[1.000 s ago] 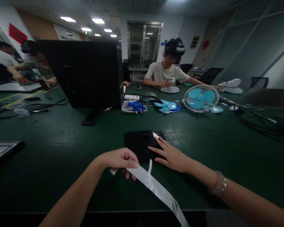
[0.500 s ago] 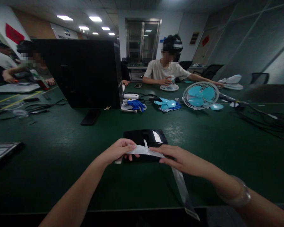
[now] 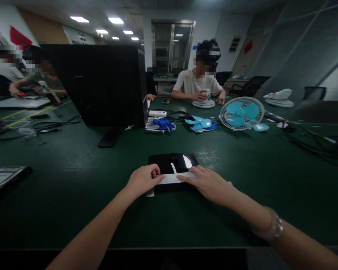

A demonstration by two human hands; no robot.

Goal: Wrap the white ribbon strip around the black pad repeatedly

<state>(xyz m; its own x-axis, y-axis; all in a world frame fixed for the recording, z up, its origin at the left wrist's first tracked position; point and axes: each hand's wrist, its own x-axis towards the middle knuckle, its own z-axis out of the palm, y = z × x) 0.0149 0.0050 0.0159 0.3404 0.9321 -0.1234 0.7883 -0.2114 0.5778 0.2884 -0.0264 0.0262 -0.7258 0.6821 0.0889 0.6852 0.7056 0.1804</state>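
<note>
A white flat strip [image 3: 168, 179], like a ribbon cable, lies across a black, glossy-topped object [image 3: 163, 160] on the green table. A short white tab [image 3: 173, 168] sticks up from the strip near its middle. My left hand [image 3: 144, 180] is closed at the strip's left end, fingers curled and thumb pressing on it. My right hand [image 3: 211, 183] pinches the right part, its index finger beside the tab. A small pale end [image 3: 150, 192] hangs off the black object's front left edge. What lies under my fingers is hidden.
A black computer case [image 3: 95, 86] stands left of centre, with a phone [image 3: 109, 138] and keys [image 3: 129, 127] before it. Blue gloves [image 3: 163, 124], a fan blade [image 3: 201, 123] and a caged fan [image 3: 242, 113] lie farther back. A co-worker [image 3: 194, 84] sits opposite. Cables [image 3: 312, 138] run right.
Both hands have brought the strip down flat on the black object. Its long loose tail at the front right no longer shows. The co-worker opposite has drawn an outstretched arm back.
</note>
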